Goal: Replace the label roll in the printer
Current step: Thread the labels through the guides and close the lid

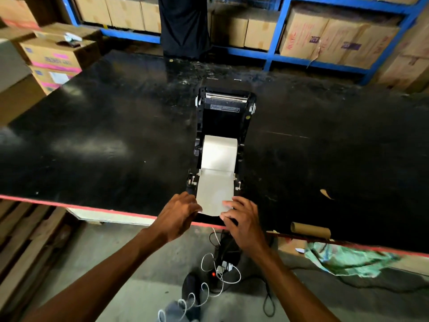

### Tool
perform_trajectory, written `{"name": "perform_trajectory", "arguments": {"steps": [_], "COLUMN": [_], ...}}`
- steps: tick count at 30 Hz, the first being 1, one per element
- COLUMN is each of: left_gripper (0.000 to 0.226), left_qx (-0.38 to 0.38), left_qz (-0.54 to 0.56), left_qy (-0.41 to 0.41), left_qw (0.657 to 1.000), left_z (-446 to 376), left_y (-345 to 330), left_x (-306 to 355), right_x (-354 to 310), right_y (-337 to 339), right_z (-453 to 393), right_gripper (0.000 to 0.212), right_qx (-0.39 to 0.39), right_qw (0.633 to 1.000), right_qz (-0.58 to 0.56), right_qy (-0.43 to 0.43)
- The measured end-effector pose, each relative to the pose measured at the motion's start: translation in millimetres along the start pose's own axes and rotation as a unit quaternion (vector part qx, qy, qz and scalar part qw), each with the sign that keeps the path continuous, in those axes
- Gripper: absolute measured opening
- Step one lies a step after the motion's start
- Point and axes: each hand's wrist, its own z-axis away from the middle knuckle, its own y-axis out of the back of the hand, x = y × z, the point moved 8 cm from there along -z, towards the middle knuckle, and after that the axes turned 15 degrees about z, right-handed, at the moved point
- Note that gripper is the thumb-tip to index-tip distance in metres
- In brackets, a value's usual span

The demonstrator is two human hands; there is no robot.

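Observation:
A black label printer (pixel 224 108) sits on the black table with its lid swung open away from me. A white label roll (pixel 219 154) lies in its bay. A strip of label paper (pixel 214 196) runs from the roll toward me over the printer's front. My left hand (pixel 180 212) holds the strip's near left corner. My right hand (pixel 243 217) pinches its near right corner at the table's front edge. An empty brown cardboard core (pixel 310 230) lies on the table to the right.
The black table (pixel 104 140) has a red front edge. Cables and a power strip (pixel 220 268) lie on the floor below. A green cloth (pixel 348 259) hangs at right. Cardboard boxes (pixel 53 56) stand left; blue shelving (pixel 274 43) with boxes and a person in black (pixel 183 24) stand behind.

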Motion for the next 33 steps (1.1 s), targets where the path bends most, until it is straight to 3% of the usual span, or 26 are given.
{"name": "perform_trajectory", "arguments": {"steps": [7, 10, 12, 14, 16, 19, 22, 28, 30, 33], "left_gripper": [0.019, 0.031, 0.034, 0.025, 0.022, 0.044, 0.056, 0.062, 0.059, 0.06], "left_qx": [-0.018, 0.068, 0.149, 0.181, 0.172, 0.136, 0.104, 0.074, 0.074, 0.07], "left_qz": [0.037, 0.163, 0.277, 0.366, 0.444, 0.505, 0.504, 0.486, 0.489, 0.498], "left_qy": [0.029, 0.128, 0.236, 0.326, 0.383, 0.461, 0.48, 0.47, 0.469, 0.469], "left_qw": [0.999, 0.976, 0.919, 0.853, 0.791, 0.717, 0.711, 0.733, 0.732, 0.726], "left_z": [11.5, 9.2, 7.0, 3.5, -4.0, -10.3, -15.6, -22.2, -22.3, -23.9], "left_y": [-10.3, 2.3, 13.8, 15.7, 10.0, -2.1, -2.8, 2.2, 4.5, 6.4], "left_x": [-6.3, -25.2, -48.2, -68.4, -79.3, -91.0, -100.6, -103.2, -104.5, -107.6], "right_x": [-6.6, 0.7, 9.3, 16.5, 19.7, 23.0, 29.3, 36.0, 33.3, 23.3], "right_y": [-6.2, -8.3, 4.5, 32.1, 65.7, 106.5, 127.3, 101.5, 101.7, 121.8], "right_z": [6.9, -1.8, -23.6, -59.9, -105.0, -172.5, -231.7, -282.0, -275.6, -245.5], "right_gripper": [0.006, 0.017, 0.024, 0.023, 0.022, 0.022, 0.038, 0.055, 0.05, 0.036], "right_qx": [-0.003, -0.053, -0.07, -0.05, -0.006, 0.064, 0.085, -0.016, 0.032, 0.188], "right_qw": [0.997, 0.994, 0.994, 0.996, 0.997, 0.995, 0.991, 0.983, 0.985, 0.972], "right_qz": [0.023, 0.028, 0.016, 0.003, 0.003, 0.043, 0.102, 0.185, 0.171, 0.14], "right_qy": [0.075, 0.088, 0.082, 0.071, 0.071, 0.057, 0.023, -0.013, -0.021, -0.015]}}
